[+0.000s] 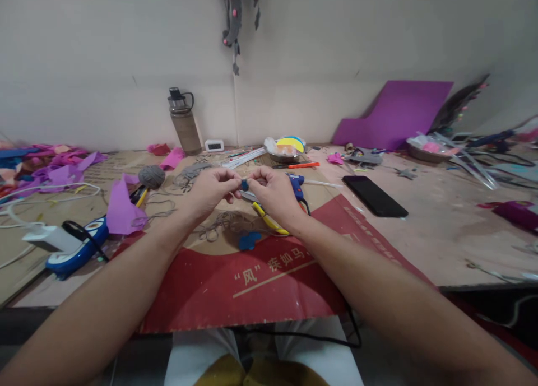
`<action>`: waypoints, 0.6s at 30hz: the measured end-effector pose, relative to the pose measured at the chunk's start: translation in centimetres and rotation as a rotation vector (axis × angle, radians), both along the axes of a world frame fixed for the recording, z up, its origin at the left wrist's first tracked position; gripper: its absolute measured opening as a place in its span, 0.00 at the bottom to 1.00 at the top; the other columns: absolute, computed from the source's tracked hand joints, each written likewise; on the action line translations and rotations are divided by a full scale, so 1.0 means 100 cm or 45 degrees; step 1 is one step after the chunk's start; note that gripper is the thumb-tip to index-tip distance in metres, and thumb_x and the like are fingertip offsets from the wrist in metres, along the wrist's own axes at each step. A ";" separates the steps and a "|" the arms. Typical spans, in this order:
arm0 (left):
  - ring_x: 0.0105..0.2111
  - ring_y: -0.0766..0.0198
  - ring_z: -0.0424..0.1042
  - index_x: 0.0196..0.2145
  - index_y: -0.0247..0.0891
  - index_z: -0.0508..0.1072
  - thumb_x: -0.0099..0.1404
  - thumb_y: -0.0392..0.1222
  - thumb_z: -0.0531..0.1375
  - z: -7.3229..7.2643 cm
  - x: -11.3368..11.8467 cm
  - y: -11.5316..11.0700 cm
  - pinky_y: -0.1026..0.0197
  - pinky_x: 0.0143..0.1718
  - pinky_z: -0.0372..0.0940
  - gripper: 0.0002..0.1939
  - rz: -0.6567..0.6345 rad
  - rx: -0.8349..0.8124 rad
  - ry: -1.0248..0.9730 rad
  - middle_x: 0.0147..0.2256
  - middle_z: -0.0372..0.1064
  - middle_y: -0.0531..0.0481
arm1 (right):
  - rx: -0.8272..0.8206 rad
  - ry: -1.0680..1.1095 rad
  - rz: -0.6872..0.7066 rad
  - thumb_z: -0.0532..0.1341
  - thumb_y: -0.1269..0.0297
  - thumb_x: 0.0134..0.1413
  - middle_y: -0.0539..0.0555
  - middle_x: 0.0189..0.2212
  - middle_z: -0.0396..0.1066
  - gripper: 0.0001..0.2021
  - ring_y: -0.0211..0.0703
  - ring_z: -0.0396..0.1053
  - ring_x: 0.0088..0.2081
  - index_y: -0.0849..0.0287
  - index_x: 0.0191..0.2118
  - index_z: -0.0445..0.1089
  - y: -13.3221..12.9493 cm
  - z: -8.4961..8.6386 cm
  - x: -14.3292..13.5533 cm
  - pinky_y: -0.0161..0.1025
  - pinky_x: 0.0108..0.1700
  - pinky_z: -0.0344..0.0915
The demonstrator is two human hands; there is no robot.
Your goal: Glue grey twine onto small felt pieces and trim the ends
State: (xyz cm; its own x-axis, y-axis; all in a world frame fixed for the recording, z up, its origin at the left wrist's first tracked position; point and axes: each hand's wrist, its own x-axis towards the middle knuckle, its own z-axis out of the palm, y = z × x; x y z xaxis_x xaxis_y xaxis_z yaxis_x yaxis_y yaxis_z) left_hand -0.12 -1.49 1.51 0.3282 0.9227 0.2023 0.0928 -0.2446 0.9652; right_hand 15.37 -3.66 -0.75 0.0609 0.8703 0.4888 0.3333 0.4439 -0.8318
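Over the middle of the table, my left hand (215,191) and my right hand (273,194) meet fingertip to fingertip. Both pinch a small dark-blue piece (244,185), mostly covered by the fingers. Below them a blue cut-out piece (249,241) lies flat where the brown and red parts of the cardboard (202,296) meet. A tool with yellow handles (269,219) rests under my right hand, its front end partly hidden. Just beyond that hand is a blue glue gun (297,185) with a clear glue stick. Loose grey yarn (214,226) lies in tangles beneath my left hand.
Left are a grey yarn ball (152,177), purple sheet scraps (124,207) and a blue power strip (79,249) with cables. A bottle (185,125) and a bowl (286,150) stand behind. Right are a black phone (374,196) and a purple sheet (399,114) against the wall.
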 end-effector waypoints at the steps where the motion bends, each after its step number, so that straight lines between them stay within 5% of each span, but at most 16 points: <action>1: 0.21 0.67 0.69 0.26 0.33 0.73 0.52 0.40 0.65 0.002 0.000 0.000 0.67 0.20 0.61 0.07 -0.025 -0.050 -0.009 0.21 0.70 0.49 | -0.005 -0.006 -0.004 0.57 0.66 0.47 0.47 0.21 0.65 0.04 0.35 0.60 0.25 0.58 0.25 0.65 0.000 0.000 0.000 0.35 0.29 0.55; 5: 0.25 0.63 0.72 0.29 0.33 0.76 0.54 0.44 0.63 0.010 -0.002 -0.003 0.66 0.22 0.63 0.10 -0.089 -0.122 -0.021 0.25 0.73 0.45 | -0.014 -0.048 0.014 0.56 0.65 0.49 0.47 0.21 0.66 0.04 0.36 0.61 0.25 0.58 0.26 0.65 0.000 -0.002 0.002 0.35 0.29 0.55; 12: 0.20 0.67 0.67 0.29 0.38 0.80 0.57 0.42 0.62 0.007 -0.003 -0.007 0.65 0.23 0.59 0.07 0.132 0.535 0.519 0.22 0.73 0.48 | 0.019 -0.204 -0.017 0.57 0.65 0.50 0.50 0.25 0.70 0.05 0.38 0.64 0.29 0.58 0.28 0.68 -0.003 0.000 0.003 0.36 0.32 0.57; 18: 0.25 0.65 0.67 0.30 0.42 0.80 0.53 0.37 0.64 0.005 -0.006 -0.005 0.64 0.28 0.60 0.06 0.117 0.785 0.535 0.25 0.74 0.50 | -0.004 -0.213 -0.028 0.57 0.68 0.51 0.50 0.25 0.69 0.04 0.38 0.63 0.28 0.58 0.28 0.67 -0.004 0.002 0.003 0.35 0.31 0.56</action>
